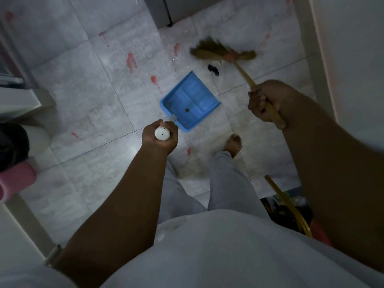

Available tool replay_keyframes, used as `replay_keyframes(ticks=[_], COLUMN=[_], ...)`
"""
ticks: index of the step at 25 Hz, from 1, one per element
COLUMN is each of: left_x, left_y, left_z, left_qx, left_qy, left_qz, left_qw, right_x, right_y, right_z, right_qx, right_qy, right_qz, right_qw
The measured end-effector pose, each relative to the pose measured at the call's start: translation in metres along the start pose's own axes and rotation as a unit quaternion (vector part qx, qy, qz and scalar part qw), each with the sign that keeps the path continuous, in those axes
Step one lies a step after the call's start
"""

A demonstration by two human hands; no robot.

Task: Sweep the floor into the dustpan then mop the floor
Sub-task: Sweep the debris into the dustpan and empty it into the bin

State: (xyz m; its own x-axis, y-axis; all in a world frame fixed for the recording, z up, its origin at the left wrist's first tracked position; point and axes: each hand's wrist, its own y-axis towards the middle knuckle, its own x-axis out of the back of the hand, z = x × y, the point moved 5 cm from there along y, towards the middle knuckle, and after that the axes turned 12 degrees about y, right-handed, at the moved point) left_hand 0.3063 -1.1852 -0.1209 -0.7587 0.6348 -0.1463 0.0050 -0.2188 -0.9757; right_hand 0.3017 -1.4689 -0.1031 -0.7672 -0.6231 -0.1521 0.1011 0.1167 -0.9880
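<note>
Floor (87, 104): pale grey tiles with dark joints, marked with scattered red smears, most of them on the left and centre.
Clothing (218, 246): pale garment fills the lower frame; light trouser legs below it.
Dustpan (178, 100): blue, centre of frame, pan low over or on the tiles (contact cannot be told), open mouth turned toward the upper right, toward the broom.
Broom (222, 51): straw head blurred, at the floor beyond the dustpan mouth; yellowish stick slants down-right into the right hand.
Second pole (286, 206): yellowish, lower right, partly hidden behind the right forearm.
Right hand (261, 102): fingers wrapped round the broom stick, stick end showing below the fist.
Left hand (160, 138): fist closed round the white handle (162, 133) of the dustpan, its round end facing the camera.
Foot (233, 143): bare, on the tiles just below the dustpan.
Black scrap (213, 69): on the floor between broom head and dustpan mouth, outside the pan.
Dark speck (187, 110): inside the pan, near its back wall.
</note>
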Motion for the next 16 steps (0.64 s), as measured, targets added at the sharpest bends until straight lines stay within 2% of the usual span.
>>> replay_keyframes(ticks=[3, 7, 12, 16], left_x=[0.004, 0.010, 0.013, 0.016], left_y=[-0.001, 0.001, 0.003, 0.004], left_z=[-0.007, -0.016, -0.018, -0.020], left_qx=[0.003, 0.014, 0.011, 0.016], left_qy=[0.005, 0.039, 0.051, 0.049], left_qz=[-0.013, -0.016, -0.018, -0.018], left_qw=[1.000, 0.999, 0.998, 0.999], right_x=[0.034, 0.062, 0.041, 0.028], right_y=[-0.025, -0.044, -0.024, -0.020], right_z=[-0.021, -0.021, -0.013, -0.063], right_qx=[-0.013, 0.025, 0.015, -0.020], right_qy=[0.006, 0.047, 0.122, 0.121], right_qz=[0.015, 0.020, 0.031, 0.024], right_qw=[1.000, 0.998, 0.992, 0.992])
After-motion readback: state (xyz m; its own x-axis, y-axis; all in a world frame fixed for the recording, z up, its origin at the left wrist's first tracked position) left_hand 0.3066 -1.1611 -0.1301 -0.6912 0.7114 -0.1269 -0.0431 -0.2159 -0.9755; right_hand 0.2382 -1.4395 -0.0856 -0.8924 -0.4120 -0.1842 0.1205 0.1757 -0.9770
